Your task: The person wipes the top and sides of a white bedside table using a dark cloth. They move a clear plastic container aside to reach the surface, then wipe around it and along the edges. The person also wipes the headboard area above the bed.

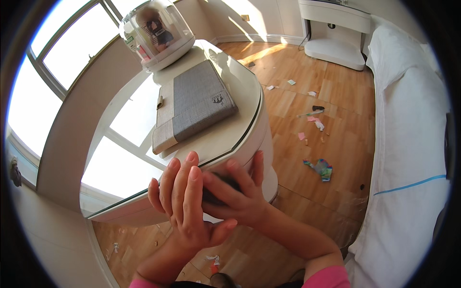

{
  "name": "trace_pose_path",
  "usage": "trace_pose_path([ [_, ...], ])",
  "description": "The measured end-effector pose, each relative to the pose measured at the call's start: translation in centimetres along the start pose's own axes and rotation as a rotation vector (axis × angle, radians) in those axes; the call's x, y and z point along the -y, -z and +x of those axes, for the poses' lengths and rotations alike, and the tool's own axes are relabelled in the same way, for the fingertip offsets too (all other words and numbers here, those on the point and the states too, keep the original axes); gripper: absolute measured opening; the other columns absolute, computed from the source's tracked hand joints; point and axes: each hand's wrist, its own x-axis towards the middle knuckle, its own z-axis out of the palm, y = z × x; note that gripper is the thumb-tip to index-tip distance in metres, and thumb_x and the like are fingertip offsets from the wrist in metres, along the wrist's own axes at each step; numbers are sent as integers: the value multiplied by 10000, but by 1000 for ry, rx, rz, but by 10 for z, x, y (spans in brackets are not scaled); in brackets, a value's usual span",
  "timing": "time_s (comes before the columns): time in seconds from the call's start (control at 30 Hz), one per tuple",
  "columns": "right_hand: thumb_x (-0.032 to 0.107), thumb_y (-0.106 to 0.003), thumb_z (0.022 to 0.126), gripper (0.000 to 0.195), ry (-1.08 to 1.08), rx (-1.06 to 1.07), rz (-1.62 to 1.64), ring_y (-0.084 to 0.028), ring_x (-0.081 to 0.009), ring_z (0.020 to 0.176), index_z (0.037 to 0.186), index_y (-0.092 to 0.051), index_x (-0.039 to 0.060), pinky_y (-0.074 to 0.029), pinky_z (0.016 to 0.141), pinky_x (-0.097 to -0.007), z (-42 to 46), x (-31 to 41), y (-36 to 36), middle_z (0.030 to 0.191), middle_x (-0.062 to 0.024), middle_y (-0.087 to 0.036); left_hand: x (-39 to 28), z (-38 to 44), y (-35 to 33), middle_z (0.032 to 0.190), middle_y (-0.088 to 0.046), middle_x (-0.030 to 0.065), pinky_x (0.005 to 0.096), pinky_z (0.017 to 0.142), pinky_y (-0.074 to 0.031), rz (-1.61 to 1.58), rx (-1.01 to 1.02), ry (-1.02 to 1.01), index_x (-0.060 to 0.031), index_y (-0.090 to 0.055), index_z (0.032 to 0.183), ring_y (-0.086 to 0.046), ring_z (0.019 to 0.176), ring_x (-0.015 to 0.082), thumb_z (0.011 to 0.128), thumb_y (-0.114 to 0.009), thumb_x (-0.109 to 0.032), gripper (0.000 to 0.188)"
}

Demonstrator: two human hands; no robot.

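Observation:
In front of me, my left hand [187, 207] is raised with its fingers apart and nothing gripped in it. Close beside it, my right hand [243, 196] curls around a dark object [220, 189], blurred and partly covered by the fingers, so its kind is unclear. Both hands are at the near edge of a white cabinet [248, 126] with a glass top. Beyond the fingertips lies a closed notebook with a grey and beige fabric cover [201, 97]. It has a small loop on its left side and a printed mark at one corner.
A clear plastic case [182, 32] with items inside stands at the cabinet's far end. Paper scraps and a crumpled colourful wrapper [324, 169] litter the wooden floor [345, 140]. White bedding [407, 144] borders the right; a white stand [335, 36] is at the back. Windows [72, 46] line the left.

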Motion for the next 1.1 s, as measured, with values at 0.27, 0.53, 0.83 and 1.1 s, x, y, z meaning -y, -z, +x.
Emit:
trace_pose_path([
  [0.27, 310, -717, 910, 394, -117, -126, 270, -404, -370, 1447, 1299, -687, 260, -248, 1192, -609, 16, -32, 12, 1558, -146, -430, 2, -1, -10, 1439, -549, 255, 550, 1219, -43, 42, -38, -35, 16, -447, 1460, -426, 1405, 433, 1015, -364, -641, 798],
  [0.53, 160, -586, 977, 520, -545, -28, 579, -429, -417, 1403, 1462, -499, -5, -358, 1148, -448, 37, -93, 18, 1549, -283, -373, 1, -2, -22, 1468, -508, 252, 556, 1212, -16, 246, -68, -52, -11, -506, 1392, -355, 1445, 445, 962, -472, -628, 754],
  [0.83, 376, -792, 839, 463, -214, -104, 236, -397, -506, 1428, 1283, -670, 328, -215, 1173, -691, -20, -33, 11, 1541, -150, -437, -5, -7, -41, 1572, -368, 296, 638, 1192, 63, 177, -134, -119, -56, -517, 1432, -156, 1511, 531, 967, -466, -635, 745],
  [1.1, 294, -779, 825, 608, -385, -60, 462, -394, -484, 1435, 1400, -595, 219, -209, 1171, -672, -24, -55, 23, 1550, -233, -401, -5, -28, -60, 1622, -315, 259, 695, 1176, 47, 200, -113, -185, -137, -493, 1513, -89, 1519, 548, 981, -421, -649, 742],
])
